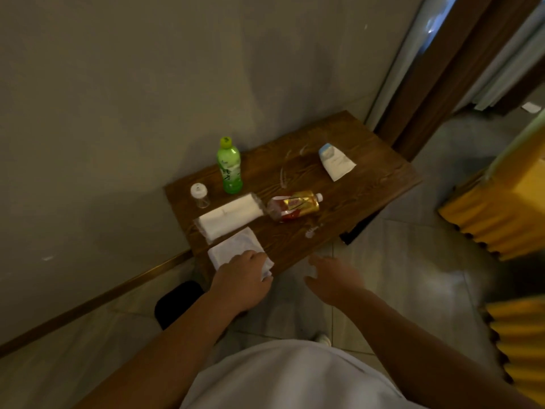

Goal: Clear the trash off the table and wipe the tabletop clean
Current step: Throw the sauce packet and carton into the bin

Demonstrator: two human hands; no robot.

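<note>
Left hand: my left hand is pressing down on a white tissue at the near corner of the wooden bench, fingers curled over its near edge and gripping it.
Right hand: my right hand is hovering just off the bench's near edge, fingers spread and holding nothing.
Trash on bench: a green bottle is standing upright near the wall; a small capped clear bottle is standing beside it; a tissue pack is lying flat, touching a red-and-gold bottle lying on its side; a crumpled white carton is lying at the far end.
Bench surface: pale smears are showing mid-bench.
</note>
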